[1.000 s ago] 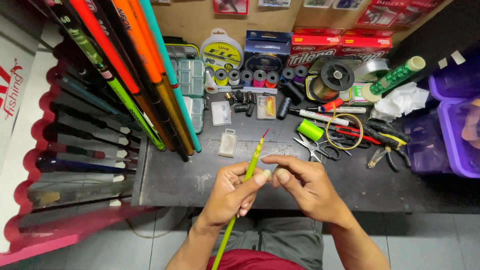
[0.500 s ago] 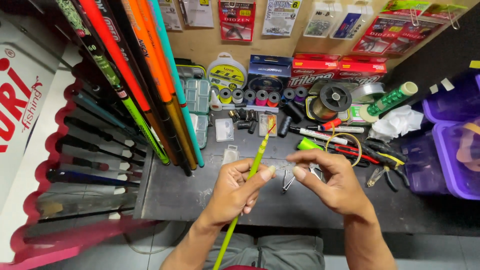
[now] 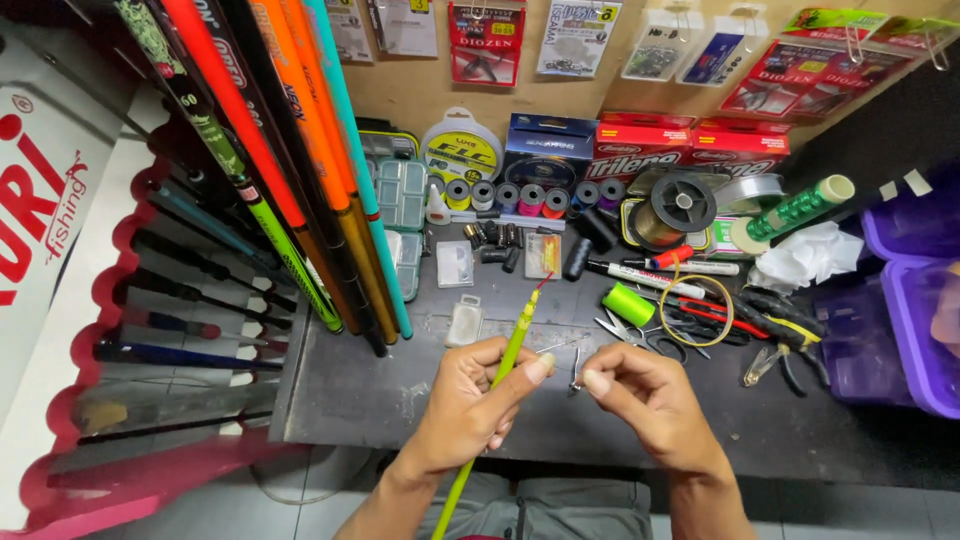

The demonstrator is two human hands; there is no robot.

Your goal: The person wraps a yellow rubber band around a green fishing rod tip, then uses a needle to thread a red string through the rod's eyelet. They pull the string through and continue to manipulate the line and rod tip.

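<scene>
A thin yellow-green rod [image 3: 508,355] is held over the dark bench [image 3: 400,385].
The rod is gripped by the left hand [image 3: 470,405]; a small metal swivel [image 3: 576,372] is pinched in the fingers [image 3: 598,381] of the right hand [image 3: 650,395], just beside the rod.

The left hand [image 3: 470,405] grips a thin yellow-green fishing rod tip [image 3: 508,360] between thumb and fingers, angled up over the dark workbench [image 3: 350,390]. The right hand [image 3: 640,395] pinches a small metal piece [image 3: 576,372] just beside it. Scissors [image 3: 625,330], pliers [image 3: 770,362] and line spools [image 3: 520,195] lie behind
</scene>
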